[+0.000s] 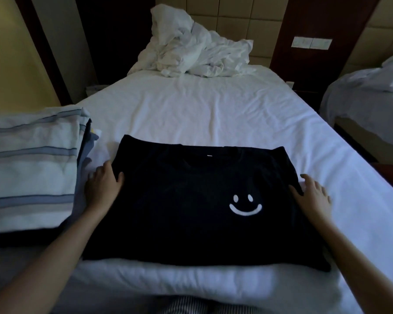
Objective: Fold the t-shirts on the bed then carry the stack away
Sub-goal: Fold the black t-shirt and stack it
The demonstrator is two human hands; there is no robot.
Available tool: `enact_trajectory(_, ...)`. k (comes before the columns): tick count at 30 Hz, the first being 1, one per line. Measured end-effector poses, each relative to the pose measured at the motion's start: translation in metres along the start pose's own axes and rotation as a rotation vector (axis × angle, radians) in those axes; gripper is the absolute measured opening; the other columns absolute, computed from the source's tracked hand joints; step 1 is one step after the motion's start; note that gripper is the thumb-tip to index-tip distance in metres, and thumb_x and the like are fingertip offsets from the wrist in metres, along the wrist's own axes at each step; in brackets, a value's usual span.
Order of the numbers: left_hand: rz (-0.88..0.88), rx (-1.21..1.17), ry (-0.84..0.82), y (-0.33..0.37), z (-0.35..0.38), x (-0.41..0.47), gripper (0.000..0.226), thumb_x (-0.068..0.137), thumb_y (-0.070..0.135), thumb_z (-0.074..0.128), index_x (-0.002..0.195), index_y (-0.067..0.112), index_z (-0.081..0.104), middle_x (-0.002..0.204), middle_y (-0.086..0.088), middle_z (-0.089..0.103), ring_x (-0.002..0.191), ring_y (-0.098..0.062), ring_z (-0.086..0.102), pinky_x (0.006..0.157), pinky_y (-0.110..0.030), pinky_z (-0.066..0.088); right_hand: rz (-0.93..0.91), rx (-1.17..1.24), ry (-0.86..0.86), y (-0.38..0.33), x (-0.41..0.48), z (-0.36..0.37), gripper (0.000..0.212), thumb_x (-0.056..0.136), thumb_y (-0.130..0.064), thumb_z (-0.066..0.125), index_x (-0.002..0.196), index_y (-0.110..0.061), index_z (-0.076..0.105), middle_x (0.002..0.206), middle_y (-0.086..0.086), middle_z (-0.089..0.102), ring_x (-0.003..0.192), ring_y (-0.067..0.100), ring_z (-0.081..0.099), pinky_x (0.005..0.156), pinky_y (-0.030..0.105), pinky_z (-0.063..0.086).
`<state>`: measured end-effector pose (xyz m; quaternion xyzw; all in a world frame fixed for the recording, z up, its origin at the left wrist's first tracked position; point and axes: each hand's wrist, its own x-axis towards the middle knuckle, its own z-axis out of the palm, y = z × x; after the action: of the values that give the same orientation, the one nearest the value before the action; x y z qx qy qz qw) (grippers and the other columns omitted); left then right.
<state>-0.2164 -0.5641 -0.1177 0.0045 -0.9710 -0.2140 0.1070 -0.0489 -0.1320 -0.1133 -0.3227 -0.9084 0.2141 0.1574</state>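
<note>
A black t-shirt [191, 200] with a white smiley face lies folded into a rectangle on the white bed [202, 109], front side up. My left hand [103, 186] is at its left edge, thumb on top of the cloth and fingers beside or under the edge. My right hand [312, 196] lies at the right edge, fingers relaxed and spread, thumb touching the cloth. A stack of folded clothes [30, 168], topped by a white garment with blue stripes, sits on the bed just left of my left hand.
A crumpled white duvet [195, 53] is heaped at the head of the bed. A second bed [368, 91] stands to the right across a narrow gap. A padded headboard and dark wood panels line the far wall.
</note>
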Motion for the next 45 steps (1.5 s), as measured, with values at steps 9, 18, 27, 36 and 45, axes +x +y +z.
enact_trajectory(9,-0.056,0.101,-0.001,-0.023,-0.025,-0.122,0.031,0.094,0.024,0.053,0.102,-0.005,0.047,0.096,-0.03,0.057,0.091,-0.045,0.056,0.071,-0.048,0.046,0.067,0.211,-0.078,0.004,-0.113,-0.027,0.03,0.092,-0.016,0.053,0.121,-0.007,0.054,0.114,0.017,0.059,0.105,0.035,0.055,0.079,0.033,0.038)
enact_trajectory(18,-0.198,-0.505,-0.029,-0.043,-0.054,-0.134,0.019,0.097,0.013,0.048,0.098,-0.002,0.059,0.088,-0.018,0.058,0.086,-0.034,0.056,0.072,-0.035,0.038,0.194,0.515,-0.111,0.039,-0.131,-0.056,0.022,0.091,0.0,0.049,0.095,-0.008,0.069,0.093,0.016,0.065,0.082,0.026,0.056,0.062,0.026,0.042)
enact_trajectory(27,-0.457,-0.943,-0.176,-0.035,-0.054,-0.146,0.013,0.088,0.012,0.065,0.098,0.009,0.058,0.082,-0.005,0.058,0.07,-0.015,0.051,0.035,-0.013,0.04,-0.005,0.417,-0.191,0.037,-0.155,-0.079,0.033,0.089,-0.021,0.061,0.063,0.0,0.061,0.05,0.005,0.048,0.054,0.02,0.043,0.045,0.016,0.031)
enact_trajectory(36,-0.675,-1.244,-0.078,-0.047,-0.048,-0.164,0.013,0.09,0.007,0.059,0.084,0.017,0.055,0.073,-0.004,0.05,0.048,-0.006,0.045,0.033,-0.012,0.032,0.35,0.69,-0.135,0.042,-0.159,-0.069,0.015,0.086,-0.009,0.064,0.085,0.006,0.066,0.062,0.011,0.055,0.057,0.024,0.048,0.045,0.019,0.042)
enact_trajectory(45,-0.668,-1.407,0.009,-0.016,-0.044,-0.191,0.042,0.087,0.002,0.063,0.127,0.002,0.052,0.125,-0.016,0.057,0.101,-0.023,0.056,0.08,-0.031,0.049,0.347,0.879,-0.088,0.052,-0.171,-0.061,0.005,0.087,-0.005,0.062,0.086,-0.004,0.058,0.041,-0.004,0.057,0.033,0.002,0.051,0.035,0.011,0.038)
